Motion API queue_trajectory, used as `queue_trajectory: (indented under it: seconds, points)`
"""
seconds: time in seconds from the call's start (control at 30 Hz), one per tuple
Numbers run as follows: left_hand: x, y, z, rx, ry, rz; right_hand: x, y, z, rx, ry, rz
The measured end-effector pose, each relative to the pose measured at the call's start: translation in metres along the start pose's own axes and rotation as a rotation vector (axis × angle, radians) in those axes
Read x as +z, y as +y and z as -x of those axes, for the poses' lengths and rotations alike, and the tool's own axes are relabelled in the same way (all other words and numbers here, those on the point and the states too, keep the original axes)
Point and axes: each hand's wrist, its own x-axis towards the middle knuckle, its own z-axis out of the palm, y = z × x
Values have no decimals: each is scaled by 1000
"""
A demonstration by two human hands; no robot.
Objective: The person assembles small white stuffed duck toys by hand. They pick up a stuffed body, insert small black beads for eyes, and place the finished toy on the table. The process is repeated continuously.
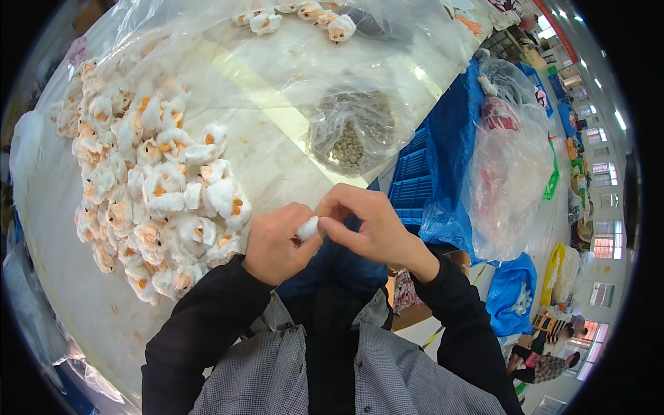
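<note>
A small white plush piece (307, 229) is held in front of my body, near the table's edge. My left hand (278, 242) is closed around it, so only its fluffy top shows between thumb and fingers. From the other side, my right hand (361, 220) pinches at the piece's edge, thumb and forefinger pressed together. Whatever else those fingertips may hold is too small to see. To the left lies a big heap of small white and peach plush toys (162, 187) with orange parts.
A clear plastic bag of small grey-brown pieces (349, 142) sits on the plastic-covered table (277, 166). More plush toys (325, 21) lie at the far edge. Blue crates (409, 173) and a large bag with pink contents (505, 166) stand right. Other people (543, 363) are farther off.
</note>
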Motion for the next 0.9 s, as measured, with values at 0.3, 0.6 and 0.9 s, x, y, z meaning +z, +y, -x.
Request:
queue_trajectory:
  seconds: [0.3,0.6,0.9]
  points:
    - [-6,5,-4,-155,96,96,-33,31,-37,-170,261,848]
    - [-7,2,0,-43,116,169,-31,48,-48,-209,349,807]
    - [-7,1,0,-67,88,150,-9,0,-21,-290,320,371]
